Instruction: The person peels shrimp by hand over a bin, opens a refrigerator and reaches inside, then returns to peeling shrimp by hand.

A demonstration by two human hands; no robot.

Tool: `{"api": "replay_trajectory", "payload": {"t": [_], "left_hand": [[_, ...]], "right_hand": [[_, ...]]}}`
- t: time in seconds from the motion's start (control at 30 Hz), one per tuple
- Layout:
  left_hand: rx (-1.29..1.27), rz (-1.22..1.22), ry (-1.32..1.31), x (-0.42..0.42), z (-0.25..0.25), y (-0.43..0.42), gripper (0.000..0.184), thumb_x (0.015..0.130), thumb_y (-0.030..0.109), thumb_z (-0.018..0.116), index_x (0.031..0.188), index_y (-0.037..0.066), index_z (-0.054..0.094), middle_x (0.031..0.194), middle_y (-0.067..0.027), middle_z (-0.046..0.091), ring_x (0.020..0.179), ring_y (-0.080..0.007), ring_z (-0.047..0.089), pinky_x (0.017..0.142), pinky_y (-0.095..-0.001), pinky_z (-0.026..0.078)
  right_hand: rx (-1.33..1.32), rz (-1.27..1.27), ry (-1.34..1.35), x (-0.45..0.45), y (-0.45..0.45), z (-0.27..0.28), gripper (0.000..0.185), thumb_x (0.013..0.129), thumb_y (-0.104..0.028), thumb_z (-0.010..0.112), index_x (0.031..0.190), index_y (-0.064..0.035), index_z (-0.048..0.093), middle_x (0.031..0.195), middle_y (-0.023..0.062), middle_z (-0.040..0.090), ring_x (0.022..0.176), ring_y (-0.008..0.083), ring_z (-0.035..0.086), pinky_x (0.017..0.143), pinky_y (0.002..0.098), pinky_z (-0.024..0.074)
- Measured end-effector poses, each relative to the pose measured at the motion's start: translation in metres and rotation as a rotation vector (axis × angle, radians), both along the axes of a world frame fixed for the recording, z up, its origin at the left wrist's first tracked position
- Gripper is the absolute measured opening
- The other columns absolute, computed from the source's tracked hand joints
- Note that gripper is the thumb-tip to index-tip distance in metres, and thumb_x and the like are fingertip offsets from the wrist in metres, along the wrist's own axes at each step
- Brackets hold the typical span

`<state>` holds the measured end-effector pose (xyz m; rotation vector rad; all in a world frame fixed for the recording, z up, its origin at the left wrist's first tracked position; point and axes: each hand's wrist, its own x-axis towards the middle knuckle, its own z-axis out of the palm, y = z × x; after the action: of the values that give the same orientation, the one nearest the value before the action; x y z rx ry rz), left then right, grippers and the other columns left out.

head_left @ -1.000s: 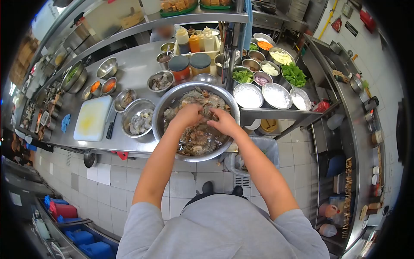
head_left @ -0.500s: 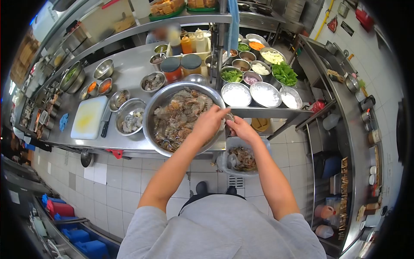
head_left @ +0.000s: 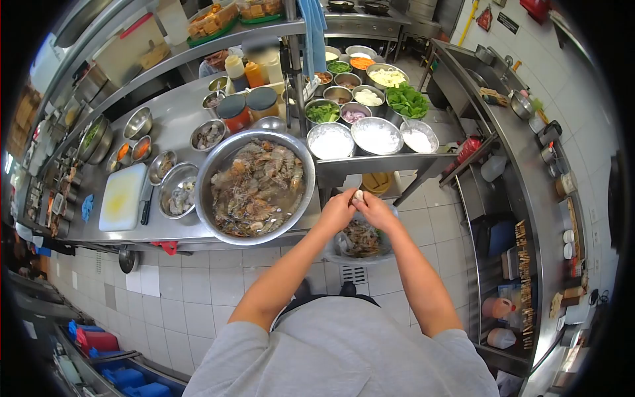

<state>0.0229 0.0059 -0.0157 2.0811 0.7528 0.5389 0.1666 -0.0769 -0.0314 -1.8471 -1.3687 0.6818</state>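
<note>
My left hand (head_left: 337, 212) and my right hand (head_left: 376, 213) meet above a lined waste bin (head_left: 331, 249), fingers closed around a small pale shrimp (head_left: 358, 196). Shrimp shells (head_left: 360, 239) lie in the bin under them. To the left, a large steel basin (head_left: 204, 213) at the counter's edge holds many whole shrimp (head_left: 254, 185) in liquid. Left of it is a smaller steel bowl (head_left: 165, 206) with peeled shrimp (head_left: 180, 198).
A white cutting board (head_left: 122, 198) and a knife (head_left: 145, 202) lie on the steel counter (head_left: 86, 228). Bowls of white powder (head_left: 331, 141) and chopped vegetables (head_left: 322, 112) stand behind my hands. A person (head_left: 215, 61) is partly visible beyond the counter.
Both hands have left the basin and come together over the bin, now with a pale shrimp between them. The view has shifted right, so the basin appears farther left.
</note>
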Motion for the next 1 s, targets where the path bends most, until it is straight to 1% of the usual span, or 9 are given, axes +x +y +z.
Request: {"api": "replay_trajectory", "payload": {"t": [0.13, 0.4, 0.5, 0.57, 0.6, 0.67, 0.8, 0.87, 1.0], "left_hand": [[0.165, 0.059, 0.011, 0.006, -0.002, -0.014, 0.039, 0.085, 0.009, 0.056, 0.124, 0.005, 0.057, 0.104, -0.0228, 0.066, 0.096, -0.041, 0.063, 0.081, -0.0477, 0.051], [0.198, 0.036, 0.081, 0.011, -0.022, -0.021, 0.036, 0.086, 0.005, 0.053, 0.123, 0.004, 0.056, 0.099, -0.0229, 0.066, 0.088, -0.0432, 0.064, 0.077, -0.0514, 0.052], [0.213, -0.009, 0.096, 0.005, -0.021, -0.018, 0.038, 0.087, 0.008, 0.055, 0.124, 0.003, 0.055, 0.096, -0.0235, 0.066, 0.085, -0.0402, 0.066, 0.075, -0.0468, 0.054], [-0.293, -0.127, 0.144, 0.001, -0.014, -0.008, 0.04, 0.091, 0.012, 0.059, 0.13, 0.005, 0.054, 0.092, -0.0142, 0.07, 0.08, -0.0241, 0.069, 0.071, -0.0355, 0.054], [-0.292, -0.133, 0.144, -0.003, -0.012, -0.004, 0.04, 0.091, 0.012, 0.059, 0.13, 0.005, 0.054, 0.092, -0.0142, 0.07, 0.08, -0.0241, 0.069, 0.071, -0.0355, 0.054], [-0.865, -0.295, -0.046, -0.015, -0.01, 0.002, 0.045, 0.094, 0.013, 0.058, 0.138, 0.009, 0.048, 0.098, -0.0069, 0.069, 0.08, -0.0148, 0.066, 0.07, -0.029, 0.052], [-1.083, -0.366, -0.113, -0.025, 0.004, 0.0, 0.051, 0.095, 0.011, 0.056, 0.143, 0.01, 0.04, 0.103, -0.0057, 0.067, 0.081, -0.0143, 0.067, 0.066, -0.0272, 0.053], [-1.076, -0.427, 0.056, -0.025, 0.005, 0.001, 0.049, 0.096, 0.011, 0.057, 0.142, 0.011, 0.041, 0.104, -0.006, 0.067, 0.086, -0.0153, 0.066, 0.071, -0.029, 0.052], [-1.118, -0.432, 0.032, -0.02, -0.012, 0.001, 0.043, 0.095, 0.012, 0.059, 0.136, 0.011, 0.045, 0.105, -0.0054, 0.067, 0.086, -0.0154, 0.066, 0.071, -0.0295, 0.052]], "right_hand": [[-0.046, -0.108, -0.033, -0.009, -0.001, 0.005, 0.031, 0.095, -0.03, 0.051, 0.099, 0.0007, 0.057, 0.096, 0.0254, 0.065, 0.091, 0.0433, 0.061, 0.079, 0.0467, 0.0465], [-0.054, -0.195, -0.223, -0.017, -0.007, -0.019, 0.03, 0.091, -0.028, 0.047, 0.097, -0.0007, 0.057, 0.094, 0.0236, 0.066, 0.092, 0.044, 0.061, 0.079, 0.0531, 0.0471], [-0.028, -0.167, -0.181, -0.011, -0.008, -0.026, 0.027, 0.091, -0.026, 0.046, 0.096, -0.0016, 0.056, 0.094, 0.0234, 0.066, 0.091, 0.0441, 0.061, 0.078, 0.0529, 0.047], [-0.026, -0.129, -0.146, 0.001, -0.009, -0.03, 0.026, 0.091, -0.025, 0.045, 0.096, -0.0017, 0.056, 0.093, 0.0238, 0.065, 0.091, 0.0444, 0.061, 0.078, 0.0527, 0.0469], [-0.056, -0.071, -0.098, 0.006, -0.011, -0.026, 0.025, 0.091, -0.024, 0.045, 0.096, -0.0013, 0.055, 0.093, 0.0248, 0.064, 0.091, 0.0451, 0.06, 0.078, 0.0527, 0.0466], [-0.089, -0.02, -0.048, 0.015, -0.014, -0.028, 0.025, 0.092, -0.023, 0.045, 0.096, -0.0008, 0.055, 0.093, 0.0258, 0.064, 0.091, 0.0458, 0.06, 0.078, 0.0528, 0.0463], [-0.075, -0.057, -0.066, 0.024, -0.009, -0.035, 0.026, 0.092, -0.023, 0.044, 0.098, 0.0004, 0.055, 0.094, 0.0284, 0.063, 0.094, 0.0473, 0.058, 0.08, 0.0519, 0.0457], [-0.101, -0.118, -0.07, 0.023, -0.008, -0.027, 0.027, 0.092, -0.023, 0.044, 0.098, 0.0007, 0.055, 0.096, 0.0292, 0.063, 0.095, 0.0478, 0.058, 0.081, 0.0518, 0.0455], [-0.053, -0.214, -0.047, 0.026, -0.01, -0.029, 0.025, 0.088, -0.011, 0.051, 0.11, -0.002, 0.058, 0.097, 0.0205, 0.066, 0.097, 0.0352, 0.063, 0.083, 0.0417, 0.0483]]}}
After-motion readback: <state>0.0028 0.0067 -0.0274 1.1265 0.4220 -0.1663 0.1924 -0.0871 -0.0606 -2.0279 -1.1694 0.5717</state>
